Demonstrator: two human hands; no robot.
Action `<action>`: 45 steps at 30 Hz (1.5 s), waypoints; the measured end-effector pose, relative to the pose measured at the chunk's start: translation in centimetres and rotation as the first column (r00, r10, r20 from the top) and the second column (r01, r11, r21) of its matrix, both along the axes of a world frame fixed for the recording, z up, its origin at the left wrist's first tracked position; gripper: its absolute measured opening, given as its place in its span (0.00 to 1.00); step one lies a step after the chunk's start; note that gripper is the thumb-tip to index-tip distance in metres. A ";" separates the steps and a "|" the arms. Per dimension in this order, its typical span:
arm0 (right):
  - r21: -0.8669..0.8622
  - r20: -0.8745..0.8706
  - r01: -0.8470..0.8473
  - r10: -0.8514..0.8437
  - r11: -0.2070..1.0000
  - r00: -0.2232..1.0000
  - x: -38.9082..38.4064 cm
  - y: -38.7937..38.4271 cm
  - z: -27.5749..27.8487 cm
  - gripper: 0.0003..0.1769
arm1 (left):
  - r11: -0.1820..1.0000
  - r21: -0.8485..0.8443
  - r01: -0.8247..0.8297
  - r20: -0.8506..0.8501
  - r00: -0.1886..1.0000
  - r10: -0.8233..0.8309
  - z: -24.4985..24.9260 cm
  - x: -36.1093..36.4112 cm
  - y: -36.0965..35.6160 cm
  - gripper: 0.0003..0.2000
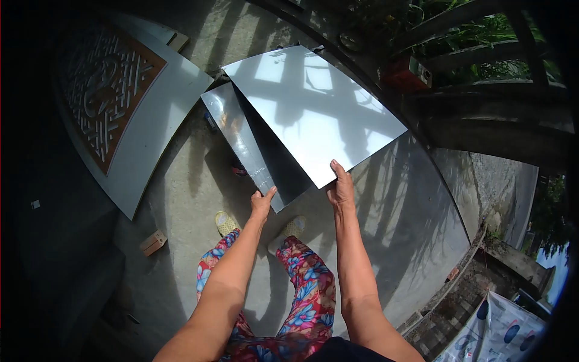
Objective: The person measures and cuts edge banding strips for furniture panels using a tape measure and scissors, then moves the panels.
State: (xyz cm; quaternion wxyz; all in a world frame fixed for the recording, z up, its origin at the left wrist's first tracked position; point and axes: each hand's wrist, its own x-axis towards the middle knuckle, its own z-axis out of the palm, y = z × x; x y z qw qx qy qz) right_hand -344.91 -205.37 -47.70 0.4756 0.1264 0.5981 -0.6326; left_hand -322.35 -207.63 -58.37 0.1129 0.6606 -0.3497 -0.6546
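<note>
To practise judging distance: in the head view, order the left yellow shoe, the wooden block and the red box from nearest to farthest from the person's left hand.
1. Left yellow shoe, just below the left hand holding the shiny sheet.
2. Wooden block, on the floor farther left.
3. Red box, far upper right, beyond the white sheet.

large sheet [313, 108]: glossy, smooth metal | narrow sheet [241, 142]: shiny | floor [398, 223]: rough concrete
</note>
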 end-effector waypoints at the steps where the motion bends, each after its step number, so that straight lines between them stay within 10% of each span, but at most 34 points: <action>1: -0.090 -0.038 0.020 -0.024 0.996 0.999 -1.6 -1.4 2.7 0.15 | 0.996 -0.094 -0.003 0.011 1.000 0.004 1.3 -0.8 0.1 0.19; 7: -0.173 0.021 0.065 -0.062 0.983 0.998 -7.9 -4.8 20.9 0.15 | 0.915 -0.397 0.066 0.151 0.989 -0.006 15.9 -4.0 -2.2 0.15; 19: 0.057 -0.236 0.163 -0.145 0.985 0.961 -7.8 12.6 35.7 0.16 | 0.670 -0.510 0.540 0.556 0.801 -0.223 31.5 -1.6 -4.0 0.11; 29: 0.590 -0.270 0.024 0.170 0.807 0.948 -9.0 20.1 30.6 0.19 | 0.517 -0.374 0.770 0.648 0.616 -0.448 30.1 -2.1 1.1 0.14; 41: 0.812 -0.055 -0.311 0.596 0.493 0.801 -6.6 24.4 23.3 0.15 | 0.466 -0.238 0.853 0.689 0.486 -0.538 29.4 -5.3 4.9 0.18; 45: 0.782 -0.122 -0.266 0.557 0.563 0.821 -6.5 26.0 23.0 0.14 | 0.430 -0.223 0.875 0.722 0.445 -0.530 29.6 -4.7 5.4 0.17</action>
